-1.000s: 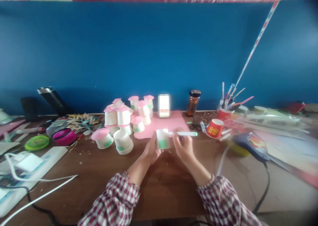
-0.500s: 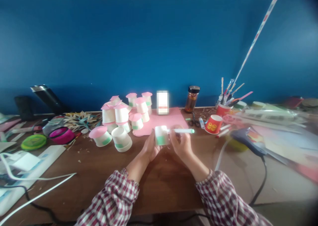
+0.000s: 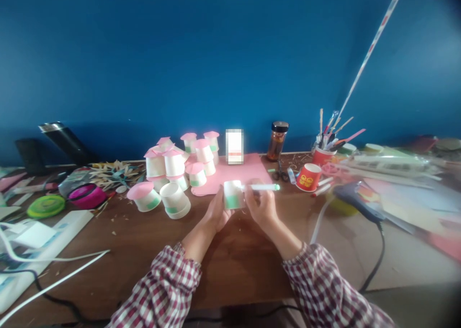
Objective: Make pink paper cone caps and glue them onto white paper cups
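Observation:
Between my hands is a small white paper cup (image 3: 233,193) with a green patch on its side. My left hand (image 3: 217,212) is closed round the cup's left side. A white marker with a green end (image 3: 265,187) lies in the closed fingers of my right hand (image 3: 262,205), its tip end against or close to the cup; contact is hard to tell. To the left stand several white cups with pink paper tops (image 3: 175,162). Nearer me, a bare white cup pair (image 3: 175,200) leans beside a pink-topped cup (image 3: 144,197).
Behind my hands lies a pink sheet (image 3: 248,167). A dark-lidded jar (image 3: 277,141), scissors (image 3: 280,174) and a red cup (image 3: 309,177) stand or lie to the right. A glue gun (image 3: 360,203) rests farther right. At left are a power strip (image 3: 54,251) and wooden sticks (image 3: 115,174).
The view has shifted slightly, so everything sits a little higher and to the left. Both hands keep their hold on the cup and marker, with hardly any change in pose.

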Available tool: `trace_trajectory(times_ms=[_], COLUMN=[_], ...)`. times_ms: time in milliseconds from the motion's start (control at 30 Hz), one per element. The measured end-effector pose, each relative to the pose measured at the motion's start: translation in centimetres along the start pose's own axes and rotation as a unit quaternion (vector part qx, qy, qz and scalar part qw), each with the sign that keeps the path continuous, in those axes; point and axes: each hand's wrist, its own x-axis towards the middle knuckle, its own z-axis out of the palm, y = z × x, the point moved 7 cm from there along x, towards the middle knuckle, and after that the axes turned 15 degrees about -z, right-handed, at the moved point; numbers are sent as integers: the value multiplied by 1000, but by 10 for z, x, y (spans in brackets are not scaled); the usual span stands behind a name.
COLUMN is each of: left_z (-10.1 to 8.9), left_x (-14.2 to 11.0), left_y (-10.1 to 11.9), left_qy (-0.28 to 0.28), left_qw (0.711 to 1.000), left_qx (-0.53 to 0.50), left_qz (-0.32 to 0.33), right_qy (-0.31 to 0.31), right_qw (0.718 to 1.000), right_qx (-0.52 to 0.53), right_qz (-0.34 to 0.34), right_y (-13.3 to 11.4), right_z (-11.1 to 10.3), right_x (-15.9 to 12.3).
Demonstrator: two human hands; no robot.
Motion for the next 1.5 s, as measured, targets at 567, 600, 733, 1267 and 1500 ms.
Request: trace_trajectory(times_ms=[567,600,733,1267,1500], left_z=[0,-1,0,3,2], left_x=[-1,-1,-2,-5,-4], left_y=[0,0,0,1,2], left_qy=[6,8,9,15,9], left_qw=[1000,1000,1000,1000,1000], left_qx=[6,3,3,20,21], left_qz=[1,2,5,-1,2], right_qy=[-2,-1,-2,-1,-2], right_qw=[1000,1000,1000,1000,1000], right_qx=[-11,-14,-12,-10,-14], right_qz=[-17,-20,-20,-16,-18], right_y=[-1,-2,-2,1,0], right_z=[0,0,0,1,1], right_x=[1,1,0,0,0])
